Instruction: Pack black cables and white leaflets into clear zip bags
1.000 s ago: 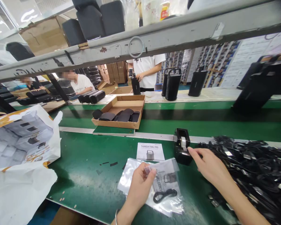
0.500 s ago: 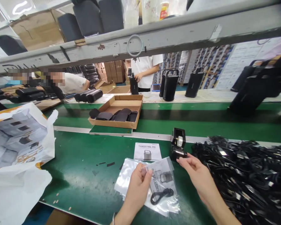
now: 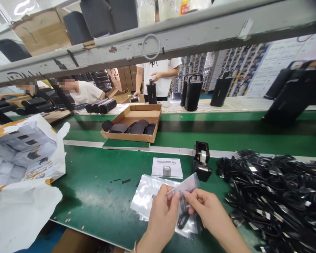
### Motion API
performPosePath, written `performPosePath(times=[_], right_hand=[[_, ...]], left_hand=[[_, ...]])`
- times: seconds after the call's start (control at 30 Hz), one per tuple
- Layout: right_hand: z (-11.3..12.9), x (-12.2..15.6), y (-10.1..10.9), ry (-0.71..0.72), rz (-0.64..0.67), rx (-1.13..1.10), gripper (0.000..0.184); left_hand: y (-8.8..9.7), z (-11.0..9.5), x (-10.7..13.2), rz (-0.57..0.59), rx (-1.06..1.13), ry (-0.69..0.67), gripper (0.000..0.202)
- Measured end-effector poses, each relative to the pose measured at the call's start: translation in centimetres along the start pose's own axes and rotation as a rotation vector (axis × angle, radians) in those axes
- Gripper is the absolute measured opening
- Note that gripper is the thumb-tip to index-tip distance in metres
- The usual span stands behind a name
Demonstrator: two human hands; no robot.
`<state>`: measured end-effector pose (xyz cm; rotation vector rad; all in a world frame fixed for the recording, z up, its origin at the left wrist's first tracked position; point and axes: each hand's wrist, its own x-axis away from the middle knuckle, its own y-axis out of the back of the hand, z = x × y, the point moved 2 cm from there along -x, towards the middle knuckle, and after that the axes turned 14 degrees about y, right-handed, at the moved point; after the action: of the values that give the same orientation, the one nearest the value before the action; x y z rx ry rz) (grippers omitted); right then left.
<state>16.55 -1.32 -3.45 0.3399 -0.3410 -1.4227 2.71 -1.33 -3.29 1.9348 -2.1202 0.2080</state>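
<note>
Finger-pinching clear bag (image 3: 187, 184) with left hand (image 3: 162, 216) and right hand (image 3: 206, 207) near front edge of counter (image 3: 94, 200), with cable (image 3: 183, 220) already inside, prob not sealed yet.

Left hand (image 3: 163, 215) bare, thin silvery bangle (image 3: 135, 246) at wrist.

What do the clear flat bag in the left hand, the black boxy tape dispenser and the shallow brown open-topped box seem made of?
Bag: glossy plastic film; the black cable shows through. Tape dispenser: probably hard, shiny plastic, by its highlights, though painted metal is possible. Box: likely matte cardboard, by its plain brown walls.
</note>
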Motion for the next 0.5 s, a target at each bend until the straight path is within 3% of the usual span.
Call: performPosePath(times=[0.13, 0.3, 0.4, 0.5], right_hand=[[-0.1, -0.5, -0.2, -0.039, 0.040, 0.192, 0.050], [0.4, 0.0, 0.0, 0.042, 0.120, 0.461, 0.043], [1.3, -0.1, 0.0, 0.157, 0.258, 0.536, 0.027], [2.5, -1.5, 0.1, 0.295, 0.333, 0.609, 0.019]], left_hand=[[0.3, -0.2, 0.3, 0.019, 0.135, 0.051, 0.037], [1.6, -0.1, 0.9, 0.060, 0.370, 0.149, 0.034], [4.7, -0.4, 2.4, 0.043, 0.384, 0.195, 0.031], [10.0, -0.5, 4.9, -0.019, 0.233, 0.220, 0.030]])
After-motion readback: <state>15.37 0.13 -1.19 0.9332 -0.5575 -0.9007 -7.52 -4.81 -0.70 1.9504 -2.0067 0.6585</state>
